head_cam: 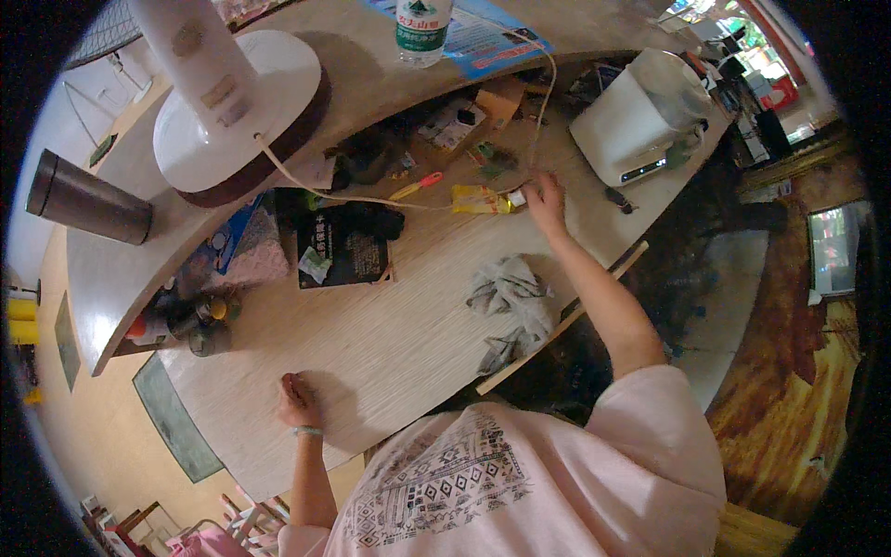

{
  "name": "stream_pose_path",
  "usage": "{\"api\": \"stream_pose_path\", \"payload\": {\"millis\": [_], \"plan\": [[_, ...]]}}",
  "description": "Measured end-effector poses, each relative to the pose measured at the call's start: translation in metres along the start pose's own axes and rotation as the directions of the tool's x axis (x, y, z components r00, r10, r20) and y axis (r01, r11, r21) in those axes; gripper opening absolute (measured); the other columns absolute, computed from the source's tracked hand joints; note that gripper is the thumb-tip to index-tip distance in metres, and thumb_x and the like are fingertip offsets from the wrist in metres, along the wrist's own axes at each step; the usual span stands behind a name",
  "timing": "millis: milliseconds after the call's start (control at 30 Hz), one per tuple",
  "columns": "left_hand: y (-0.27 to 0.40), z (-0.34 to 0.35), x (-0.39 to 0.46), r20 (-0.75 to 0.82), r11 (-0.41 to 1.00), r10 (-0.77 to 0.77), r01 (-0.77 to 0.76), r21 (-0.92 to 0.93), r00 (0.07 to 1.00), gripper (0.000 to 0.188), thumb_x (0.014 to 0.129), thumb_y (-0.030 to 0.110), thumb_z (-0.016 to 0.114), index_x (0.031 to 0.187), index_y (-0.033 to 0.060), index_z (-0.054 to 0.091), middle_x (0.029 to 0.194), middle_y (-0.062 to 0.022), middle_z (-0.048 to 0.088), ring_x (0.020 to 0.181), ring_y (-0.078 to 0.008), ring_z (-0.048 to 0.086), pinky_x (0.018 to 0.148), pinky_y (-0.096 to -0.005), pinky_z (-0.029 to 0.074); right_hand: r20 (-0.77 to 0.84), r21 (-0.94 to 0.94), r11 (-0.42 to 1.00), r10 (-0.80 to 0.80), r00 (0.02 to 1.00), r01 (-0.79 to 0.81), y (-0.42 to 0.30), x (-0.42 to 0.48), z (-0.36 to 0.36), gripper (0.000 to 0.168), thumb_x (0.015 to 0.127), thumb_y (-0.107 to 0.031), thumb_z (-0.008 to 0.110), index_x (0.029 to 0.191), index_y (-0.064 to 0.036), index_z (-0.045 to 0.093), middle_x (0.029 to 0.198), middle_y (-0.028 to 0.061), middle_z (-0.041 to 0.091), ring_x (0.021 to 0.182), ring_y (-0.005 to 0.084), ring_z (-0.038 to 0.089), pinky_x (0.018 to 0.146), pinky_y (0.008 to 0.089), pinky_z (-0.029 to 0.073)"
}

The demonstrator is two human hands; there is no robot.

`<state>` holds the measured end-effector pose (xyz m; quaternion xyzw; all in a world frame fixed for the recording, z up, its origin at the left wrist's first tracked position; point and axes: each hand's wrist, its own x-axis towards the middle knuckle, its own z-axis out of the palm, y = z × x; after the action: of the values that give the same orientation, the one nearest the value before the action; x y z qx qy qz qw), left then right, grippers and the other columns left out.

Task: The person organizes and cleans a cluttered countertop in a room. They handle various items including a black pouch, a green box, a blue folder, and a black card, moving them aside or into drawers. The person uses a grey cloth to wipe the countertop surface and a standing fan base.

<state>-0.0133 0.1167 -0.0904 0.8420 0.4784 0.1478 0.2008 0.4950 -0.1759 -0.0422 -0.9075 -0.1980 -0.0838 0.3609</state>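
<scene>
My right hand [546,202] reaches over the far right of the wooden desk [390,320]. Its fingers are at a small white piece [516,198] beside a yellow packet [480,199]; whether they grip it is unclear. A pale power cord [411,206] runs past the packet and up by those fingers. Nearer to me, a crumpled grey-white cloth [511,299] lies at the desk's edge. My left hand [299,400] is at the front left above the desk, fingers curled in, with no object visible in it.
A white fan base [237,132], a metal tumbler [90,198] and a water bottle [422,31] stand on the raised curved shelf [132,278]. A white appliance [637,118] is at right. Beneath the shelf are a black printed box [344,250], a pink-tipped yellow stick [418,185] and several jars [209,324].
</scene>
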Motion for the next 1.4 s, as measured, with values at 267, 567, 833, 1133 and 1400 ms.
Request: {"api": "stream_pose_path", "payload": {"millis": [267, 567, 833, 1133, 1400], "plan": [[0.008, -0.01, 0.001, -0.004, 0.998, 0.063, -0.063, 0.009, 0.998, 0.012, 0.09, 0.019, 0.045, 0.09, 0.0121, 0.055, 0.08, -0.0107, 0.061, 0.071, -0.0323, 0.059, 0.06, -0.0414, 0.046, 0.518, -0.15, 0.91, -0.261, 0.814, 0.387, -0.061, -0.171, -0.076, 0.064, 0.071, -0.018, 0.064, 0.131, -0.013, 0.043, 0.14, 0.0135, 0.031, 0.126, 0.0369, 0.031, 0.102, 0.0492, 0.026], [0.028, -0.018, 0.001, -0.03, 0.994, 0.044, -0.047, -0.096, 0.999, 0.01, 0.089, 0.018, 0.045, 0.091, 0.0139, 0.054, 0.078, -0.0117, 0.061, 0.067, -0.0333, 0.059, 0.057, -0.0422, 0.046, 0.461, -0.063, 0.92, -0.316, 0.829, 0.386, -0.105, -0.172, -0.011, 0.057, 0.077, -0.019, 0.062, 0.13, -0.013, 0.044, 0.14, 0.0139, 0.031, 0.122, 0.038, 0.035, 0.102, 0.0474, 0.028], [0.009, -0.01, -0.002, 0.029, 0.998, 0.036, -0.038, 0.058, 0.999, 0.01, 0.088, 0.02, 0.047, 0.092, 0.0158, 0.055, 0.08, -0.0095, 0.062, 0.068, -0.0324, 0.06, 0.057, -0.0417, 0.046, 0.022, -0.025, 0.967, -0.254, 0.967, 0.254, -0.046, 0.029, 0.044, 0.044, 0.08, -0.021, 0.063, 0.116, 0.001, 0.05, 0.113, 0.0212, 0.055, 0.096, 0.0361, 0.056, 0.083, 0.0426, 0.044], [0.016, -0.011, -0.004, -0.05, 0.995, 0.099, -0.098, 0.018, 0.994, 0.011, 0.089, 0.018, 0.044, 0.093, 0.0146, 0.054, 0.081, -0.0095, 0.061, 0.069, -0.0336, 0.059, 0.057, -0.0435, 0.045, 0.314, -0.156, 0.974, -0.11, 0.943, 0.166, -0.027, 0.047, 0.051, 0.046, 0.078, -0.022, 0.065, 0.116, 0.0, 0.05, 0.11, 0.0225, 0.056, 0.096, 0.0376, 0.055, 0.08, 0.0441, 0.045], [0.013, -0.007, -0.001, -0.04, 0.99, 0.135, -0.134, 0.034, 0.99, 0.011, 0.088, 0.016, 0.044, 0.094, 0.0146, 0.053, 0.077, -0.0113, 0.061, 0.068, -0.0344, 0.059, 0.056, -0.0447, 0.045, 0.412, -0.387, 0.795, -0.305, 0.858, 0.468, 0.001, 0.05, 0.053, 0.047, 0.078, -0.017, 0.064, 0.12, -0.002, 0.049, 0.112, 0.0219, 0.054, 0.101, 0.0384, 0.052, 0.085, 0.0429, 0.045]]}}
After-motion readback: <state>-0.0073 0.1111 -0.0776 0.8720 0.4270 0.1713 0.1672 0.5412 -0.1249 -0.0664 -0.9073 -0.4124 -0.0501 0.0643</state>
